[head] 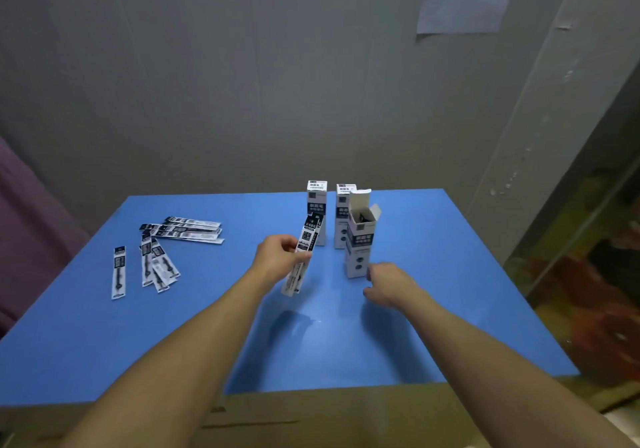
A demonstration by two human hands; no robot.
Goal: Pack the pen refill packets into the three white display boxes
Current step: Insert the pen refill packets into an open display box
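While my left hand point(277, 255) pinches a small bundle of refill packets point(304, 250) upright above the desk point(207, 326), my right hand point(388, 283) rests loosely curled, empty, by the open box point(358, 240). I judge the tall box tips easily if the packets snag its flap; loose packets point(162, 253) wait far left.

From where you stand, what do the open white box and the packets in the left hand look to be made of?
The open white box looks like thin matte printed cardboard: its top flaps stand folded up along sharp creases. The packets pinched in the left hand look like glossy printed plastic film, flat and thin, though blur leaves coated paper possible.
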